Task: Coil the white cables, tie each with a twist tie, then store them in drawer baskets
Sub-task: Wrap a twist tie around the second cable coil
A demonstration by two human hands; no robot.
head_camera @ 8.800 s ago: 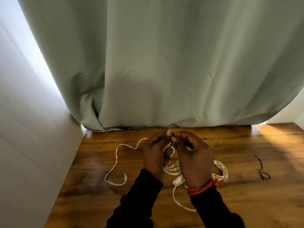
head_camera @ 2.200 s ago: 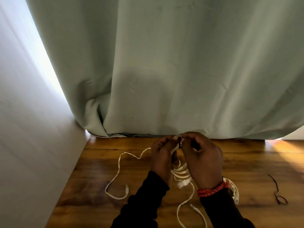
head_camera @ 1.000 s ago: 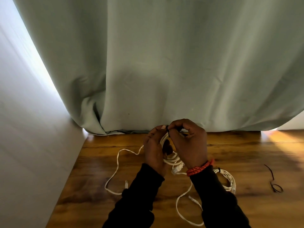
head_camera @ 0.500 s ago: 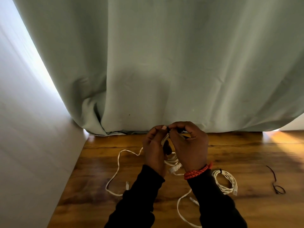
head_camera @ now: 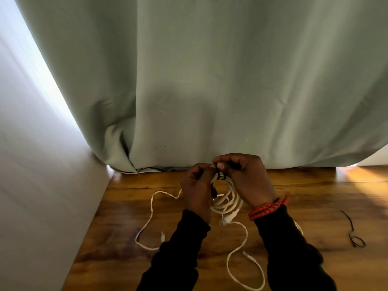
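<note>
A coiled white cable (head_camera: 227,199) hangs between my hands above the wooden floor (head_camera: 315,206). A black twist tie (head_camera: 220,175) wraps the top of the coil. My left hand (head_camera: 198,190) and my right hand (head_camera: 245,177) both pinch the tie's ends with thumb and fingertips. The coil's connector (head_camera: 227,219) dangles below. A loose white cable (head_camera: 151,223) snakes over the floor to the left, and another loose loop (head_camera: 245,267) lies below my hands. A second coil shows only as a sliver behind my right sleeve (head_camera: 299,227).
A spare black twist tie (head_camera: 354,234) lies on the floor at the right. A pale green curtain (head_camera: 210,80) hangs to the floor right behind my hands. A white wall (head_camera: 42,185) closes off the left side.
My hands have stayed at the top of the coil, fingertips working the black tie. My right sleeve now covers most of the second coil.
</note>
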